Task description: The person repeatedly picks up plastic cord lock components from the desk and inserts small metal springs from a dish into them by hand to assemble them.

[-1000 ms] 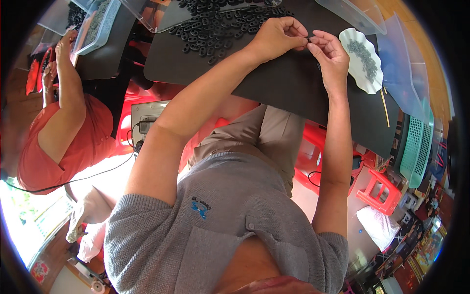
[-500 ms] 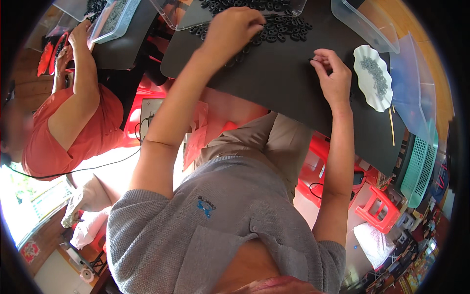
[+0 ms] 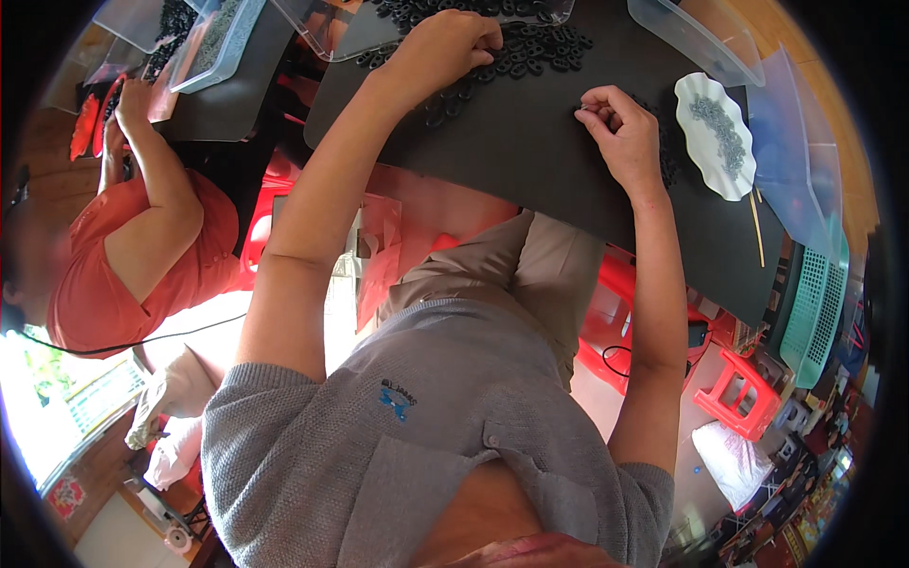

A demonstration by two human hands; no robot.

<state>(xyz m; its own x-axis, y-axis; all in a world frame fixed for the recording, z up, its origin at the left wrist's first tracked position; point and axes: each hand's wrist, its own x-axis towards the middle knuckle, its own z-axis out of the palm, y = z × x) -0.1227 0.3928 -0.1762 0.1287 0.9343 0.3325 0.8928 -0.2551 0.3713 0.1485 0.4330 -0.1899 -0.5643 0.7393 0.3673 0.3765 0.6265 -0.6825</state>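
Observation:
My left hand (image 3: 440, 55) is over the near part of a pile of small black oval pieces with holes (image 3: 544, 49). Its fingers are bent together, with the tips down at the pieces; whatever they grip is hidden. To the right, my right hand (image 3: 625, 137) hovers over the dark table with thumb and forefinger pinched. Something small and dark seems to be at those fingertips, too small to name. Just right of that hand lie more small black pieces (image 3: 668, 161), partly covered by it. Beyond them a white wavy-edged dish (image 3: 689, 142) holds many tiny clear-grey bits.
Clear plastic bins (image 3: 701, 38) stand along the far side. A thin wooden stick (image 3: 757, 232) lies below the dish, near a green mesh basket (image 3: 816, 312) at the right. A person in a red top (image 3: 142, 275) works at another table on the left. Red stools (image 3: 739, 393) stand below.
My right hand has shifted slightly left, uncovering more of the black pieces beside the dish. My left hand stays at the pile, fingertips close to it. The whole view has tilted a little.

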